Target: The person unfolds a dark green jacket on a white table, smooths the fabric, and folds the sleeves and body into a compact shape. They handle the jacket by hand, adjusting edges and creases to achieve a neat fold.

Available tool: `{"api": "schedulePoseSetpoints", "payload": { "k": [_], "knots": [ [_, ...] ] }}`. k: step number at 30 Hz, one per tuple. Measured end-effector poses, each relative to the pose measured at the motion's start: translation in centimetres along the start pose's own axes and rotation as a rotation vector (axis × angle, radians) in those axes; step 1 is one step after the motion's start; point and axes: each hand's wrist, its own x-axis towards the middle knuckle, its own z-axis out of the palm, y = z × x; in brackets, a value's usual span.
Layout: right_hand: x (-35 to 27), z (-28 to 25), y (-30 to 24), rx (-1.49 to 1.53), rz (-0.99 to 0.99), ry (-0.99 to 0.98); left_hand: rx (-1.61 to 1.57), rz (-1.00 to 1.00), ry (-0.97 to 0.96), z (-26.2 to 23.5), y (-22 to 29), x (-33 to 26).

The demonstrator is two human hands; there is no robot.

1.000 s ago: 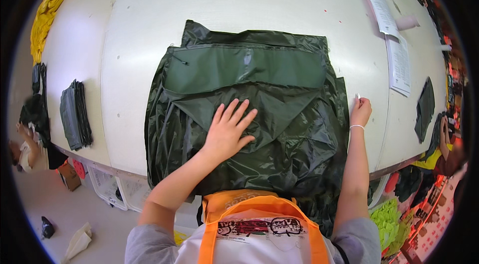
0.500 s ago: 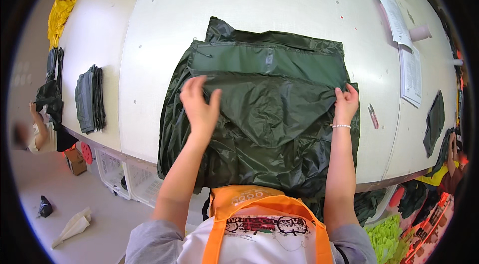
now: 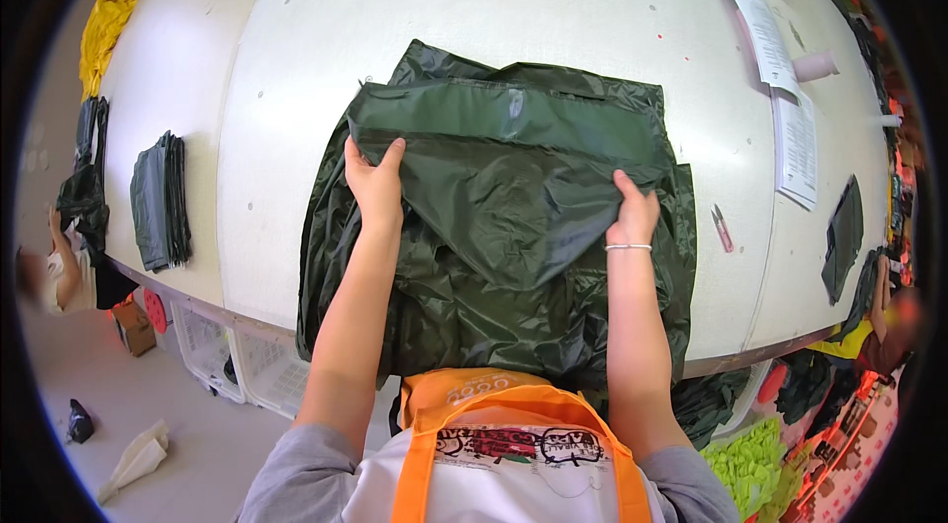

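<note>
Pinching the dark green cloth (image 3: 513, 197) with our left hand (image 3: 376, 185) and right hand (image 3: 633, 215), we are judging it light, limp, slippery, best held by both flap ends.

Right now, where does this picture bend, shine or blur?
Head view: the pale table bows along its near edge, corners black; head view: shiny highlights streak the dark green fabric; head view: the person at far right has a blurred head.

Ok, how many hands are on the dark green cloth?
2. The left hand grips the dark green cloth on its left side; the right hand grips it toward the right. Some fingers are hidden, and no other hand shows there.
</note>
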Motion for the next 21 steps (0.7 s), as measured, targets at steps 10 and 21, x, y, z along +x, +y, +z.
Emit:
{"api": "schedulePoseSetpoints", "payload": {
  "k": [10,21],
  "knots": [
    [-4.5,2.1,-1.1,-1.367,-1.011,-0.852,0.956,0.608,-0.738,6.4,2.0,-6.8],
    [-8.8,-1.2,-2.8,-1.479,-0.931,-1.381,1.078,0.621,-1.009,5.1,-4.4,-5.1]
  ]
}}
